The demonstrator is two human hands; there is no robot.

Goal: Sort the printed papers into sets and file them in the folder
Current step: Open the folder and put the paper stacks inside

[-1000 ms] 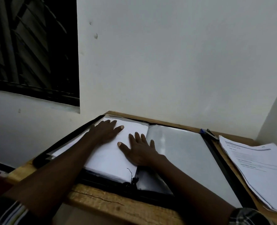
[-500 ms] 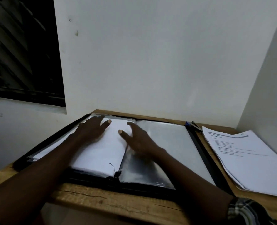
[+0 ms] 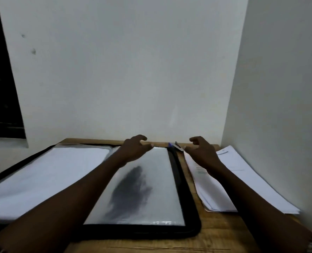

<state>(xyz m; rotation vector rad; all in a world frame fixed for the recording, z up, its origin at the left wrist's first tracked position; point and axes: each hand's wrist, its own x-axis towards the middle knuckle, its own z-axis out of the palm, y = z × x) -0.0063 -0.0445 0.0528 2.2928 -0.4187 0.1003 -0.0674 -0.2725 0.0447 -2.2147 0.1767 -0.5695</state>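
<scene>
A black folder (image 3: 179, 181) lies open on the wooden desk. Its left half holds a thick block of white sheets (image 3: 47, 176); its right half shows a shiny clear sleeve (image 3: 158, 181) reflecting a hand's shadow. A stack of printed papers (image 3: 242, 181) lies on the desk to the folder's right. My left hand (image 3: 135, 149) hovers above the sleeve's far end, fingers loosely curled, holding nothing. My right hand (image 3: 200, 152) hovers over the printed stack's far left corner, fingers also loosely curled and empty.
A pen with a blue part (image 3: 175, 145) lies at the desk's back edge between my hands. White walls close in behind and on the right. A dark window (image 3: 0, 79) sits at the left. Bare wood (image 3: 169, 245) shows along the desk's front.
Both hands lifted off the white sheets and moved right. The left now hangs over the clear sleeve, the right over the printed stack. The view swung right.
</scene>
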